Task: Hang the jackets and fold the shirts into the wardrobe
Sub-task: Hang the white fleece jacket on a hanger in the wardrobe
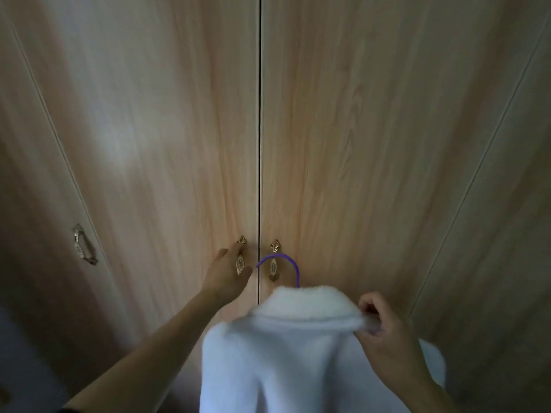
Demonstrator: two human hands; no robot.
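A white fleece jacket [286, 347] hangs on a hanger with a purple hook [283, 259] in front of the wardrobe's two closed wooden doors [372, 144]. My right hand [384, 332] grips the jacket at its right shoulder by the collar. My left hand [228, 272] reaches to the ornate gold handle [240, 259] of the left door, fingers curled around it. The purple hook sits just in front of the right door's gold handle [274, 260].
A dark gap [260, 144] runs between the two middle doors. Another wardrobe door at the far left carries a metal handle [83, 245]. A further door panel stands at the right [507, 234]. A patch of floor shows at the lower left.
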